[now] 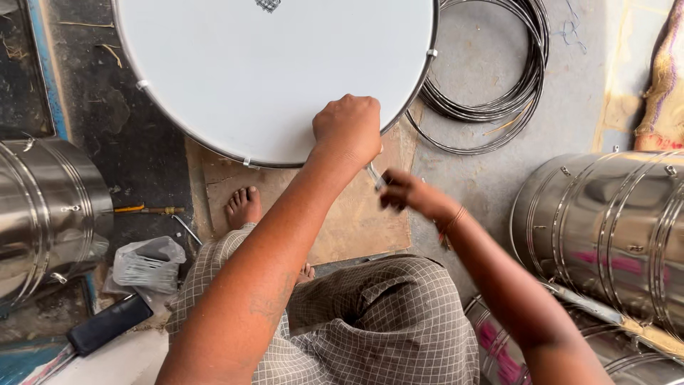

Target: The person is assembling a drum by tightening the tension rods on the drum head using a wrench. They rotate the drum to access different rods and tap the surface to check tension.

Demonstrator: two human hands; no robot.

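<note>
A large round drum with a white head (271, 71) and a dark metal rim lies flat in front of me. My left hand (348, 128) is closed in a fist and rests on the drum's near rim. Just below it my right hand (406, 192) is closed around a small metal tool (375, 177) that points up at the rim. Small metal clips (248, 162) sit along the hoop.
Shiny steel drum shells stand at the left (43, 207) and right (605, 228). Coiled dark wire hoops (499, 78) lie beyond the drum. A plastic bag (148, 264), a black-handled tool (107, 324) and a screwdriver (149, 210) lie on the floor at left. My bare foot (244, 207) rests on cardboard.
</note>
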